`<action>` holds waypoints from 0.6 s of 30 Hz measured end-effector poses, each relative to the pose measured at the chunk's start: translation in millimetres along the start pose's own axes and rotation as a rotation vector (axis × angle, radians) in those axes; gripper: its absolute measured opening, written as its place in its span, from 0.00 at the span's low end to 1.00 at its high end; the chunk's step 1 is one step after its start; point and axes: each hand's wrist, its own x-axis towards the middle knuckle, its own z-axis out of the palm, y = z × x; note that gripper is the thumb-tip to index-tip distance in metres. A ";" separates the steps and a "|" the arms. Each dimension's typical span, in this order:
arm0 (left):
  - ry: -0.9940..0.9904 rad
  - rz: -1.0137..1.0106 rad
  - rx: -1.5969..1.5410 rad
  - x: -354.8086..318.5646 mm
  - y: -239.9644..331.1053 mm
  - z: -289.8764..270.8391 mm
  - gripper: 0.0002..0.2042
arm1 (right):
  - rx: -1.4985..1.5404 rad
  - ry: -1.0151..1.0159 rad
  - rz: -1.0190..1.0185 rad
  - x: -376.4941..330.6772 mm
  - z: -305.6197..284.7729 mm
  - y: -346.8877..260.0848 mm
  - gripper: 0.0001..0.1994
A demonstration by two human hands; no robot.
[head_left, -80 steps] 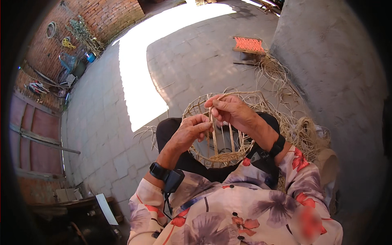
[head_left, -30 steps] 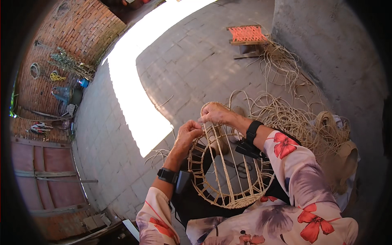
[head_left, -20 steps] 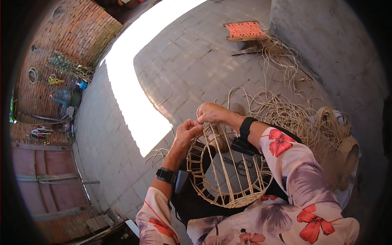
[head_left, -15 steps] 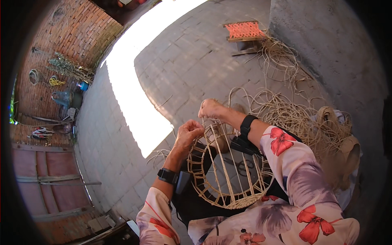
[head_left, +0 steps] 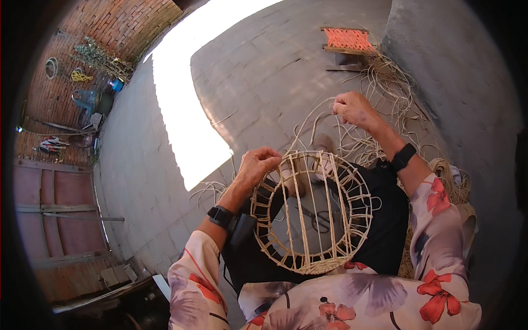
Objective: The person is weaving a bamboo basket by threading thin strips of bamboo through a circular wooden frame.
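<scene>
A round wire frame wrapped in straw-coloured cord (head_left: 324, 267) rests on my lap, with several cords strung across its open middle. At its far left rim my left hand (head_left: 257, 166) is closed, thumb and fingers pinching the cord where it meets the rim. My right hand (head_left: 355, 111) is raised beyond the frame's far right side, its fingers closed on a length of pale cord (head_left: 314, 109). That cord arcs leftward and down toward the far rim. Through the frame's middle, dark-handled scissors (head_left: 319, 221) show on the floor.
Loose cord (head_left: 388, 82) lies tangled along the right wall. A small stool with an orange woven seat (head_left: 348, 39) stands at the far right. My shoes (head_left: 324, 144) are beyond the frame. Tools and a dried plant bundle (head_left: 102, 58) line the brick wall at left.
My right hand has swung from the far rim out to the right, drawing the cord with it. My left hand stays at the rim. The frame now faces up more fully.
</scene>
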 end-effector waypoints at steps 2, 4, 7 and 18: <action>-0.045 0.018 0.099 -3.0 11.8 -3.0 0.10 | 0.106 0.040 -0.081 -21.3 20.8 -10.5 0.12; -0.096 -0.011 0.088 0.2 4.3 -10.8 0.10 | 0.139 -0.002 -0.113 -39.0 39.7 -30.2 0.11; -0.183 -0.031 0.066 10.4 -2.8 -19.1 0.10 | 0.150 -0.046 -0.246 -52.2 61.2 -49.2 0.09; -0.281 -0.111 0.114 13.2 2.5 -23.8 0.13 | -0.519 0.017 -0.518 -72.6 139.2 -71.9 0.11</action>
